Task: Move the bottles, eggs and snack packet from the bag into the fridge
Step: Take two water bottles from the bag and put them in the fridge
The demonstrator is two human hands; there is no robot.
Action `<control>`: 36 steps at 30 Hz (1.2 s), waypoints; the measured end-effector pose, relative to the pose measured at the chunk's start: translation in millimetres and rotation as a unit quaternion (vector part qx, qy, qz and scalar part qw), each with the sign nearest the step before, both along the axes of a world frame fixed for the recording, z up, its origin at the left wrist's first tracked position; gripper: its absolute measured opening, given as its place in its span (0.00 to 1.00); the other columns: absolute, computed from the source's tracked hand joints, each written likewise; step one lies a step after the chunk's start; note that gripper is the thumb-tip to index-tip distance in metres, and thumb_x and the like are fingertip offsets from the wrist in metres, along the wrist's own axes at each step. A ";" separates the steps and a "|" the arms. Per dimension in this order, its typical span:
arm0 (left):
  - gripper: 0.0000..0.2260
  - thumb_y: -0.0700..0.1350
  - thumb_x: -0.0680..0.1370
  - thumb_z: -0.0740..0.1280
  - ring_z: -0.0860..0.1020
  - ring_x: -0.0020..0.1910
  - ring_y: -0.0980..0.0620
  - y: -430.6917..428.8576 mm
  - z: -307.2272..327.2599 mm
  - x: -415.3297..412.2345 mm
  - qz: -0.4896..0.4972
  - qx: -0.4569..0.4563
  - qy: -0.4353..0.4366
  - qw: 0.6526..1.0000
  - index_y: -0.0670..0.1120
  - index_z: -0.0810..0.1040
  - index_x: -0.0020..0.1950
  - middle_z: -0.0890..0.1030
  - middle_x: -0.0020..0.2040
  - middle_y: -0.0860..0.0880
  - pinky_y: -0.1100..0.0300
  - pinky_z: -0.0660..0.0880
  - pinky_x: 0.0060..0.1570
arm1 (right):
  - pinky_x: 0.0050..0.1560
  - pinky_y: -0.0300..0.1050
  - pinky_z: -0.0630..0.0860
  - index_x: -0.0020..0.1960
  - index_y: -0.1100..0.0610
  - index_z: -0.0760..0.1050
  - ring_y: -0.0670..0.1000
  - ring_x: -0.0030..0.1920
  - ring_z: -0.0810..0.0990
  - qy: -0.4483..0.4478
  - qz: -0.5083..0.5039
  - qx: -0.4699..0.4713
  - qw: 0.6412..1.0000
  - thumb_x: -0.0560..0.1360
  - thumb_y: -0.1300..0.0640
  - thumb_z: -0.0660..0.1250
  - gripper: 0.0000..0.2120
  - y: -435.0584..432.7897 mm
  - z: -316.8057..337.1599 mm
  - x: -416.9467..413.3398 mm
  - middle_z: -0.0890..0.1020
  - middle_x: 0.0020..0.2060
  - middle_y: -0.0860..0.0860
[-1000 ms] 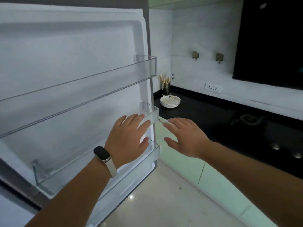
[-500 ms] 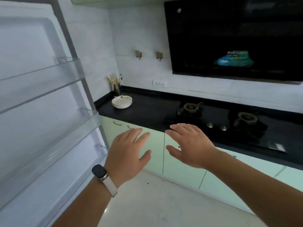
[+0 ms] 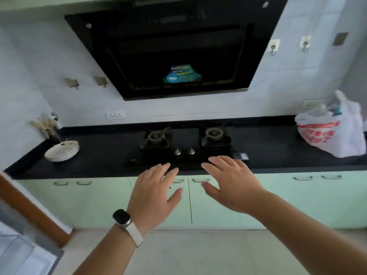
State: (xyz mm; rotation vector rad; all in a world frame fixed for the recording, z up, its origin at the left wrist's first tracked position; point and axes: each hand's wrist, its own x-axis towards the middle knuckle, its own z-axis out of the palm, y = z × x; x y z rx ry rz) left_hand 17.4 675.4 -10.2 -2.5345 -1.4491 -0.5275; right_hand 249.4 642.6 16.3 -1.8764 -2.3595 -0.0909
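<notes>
**Bag waits on the counter, both hands bare and spread**

The bag [image 3: 330, 129] sits at about 3 o'clock in the view, on the far right end of the black counter [image 3: 99, 157], close to the wall. It is thin white plastic with red printing across its bulging front. Its top is loosely bunched and one handle stands up. Something blue and pale shows at its mouth, too blurred to name.

Neither hand is near it. The right hand [image 3: 232, 184] hovers just right of centre and the left hand [image 3: 155, 195] is beside it, toward 6 o'clock. Both are palm down with fingers straight and slightly fanned, and neither holds or touches anything. A dark watch [image 3: 121, 216] on a pale strap is on the left wrist.

Beyond the hands, at 12 o'clock from them, a two-burner gas hob [image 3: 186, 144] is set into the counter under a black range hood [image 3: 174, 48]. Pale green cabinets [image 3: 89, 201] run below the counter. At 9 o'clock there is a stack of white plates [image 3: 62, 151] with a utensil holder [image 3: 49, 129] behind it. A corner of the fridge door [image 3: 17, 253] shows at 8 o'clock, well apart from the bag.
</notes>
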 end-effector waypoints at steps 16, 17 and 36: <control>0.24 0.59 0.78 0.58 0.76 0.64 0.44 19.9 -5.7 269.6 -0.254 0.004 0.018 0.967 0.47 0.78 0.65 0.79 0.64 0.46 0.48 0.74 0.60 | 0.72 0.51 0.57 0.75 0.46 0.59 0.53 0.75 0.60 0.044 -0.280 0.004 0.959 0.78 0.35 0.47 0.29 -102.9 -21.1 221.5 0.65 0.74 0.48; 0.24 0.59 0.78 0.58 0.76 0.64 0.44 20.9 -7.0 285.4 -0.271 0.000 0.015 0.962 0.47 0.78 0.65 0.79 0.64 0.45 0.48 0.73 0.61 | 0.72 0.52 0.58 0.75 0.46 0.60 0.53 0.75 0.60 0.046 -0.297 0.006 0.954 0.78 0.35 0.47 0.29 -108.7 -22.9 230.9 0.65 0.74 0.48; 0.21 0.58 0.77 0.58 0.77 0.62 0.43 163.5 -62.5 485.2 -0.454 -0.053 -0.027 0.889 0.48 0.77 0.63 0.80 0.62 0.45 0.45 0.75 0.58 | 0.71 0.50 0.59 0.75 0.44 0.59 0.50 0.74 0.60 0.011 -0.481 -0.024 0.877 0.79 0.34 0.49 0.28 -19.9 -38.5 356.7 0.65 0.74 0.46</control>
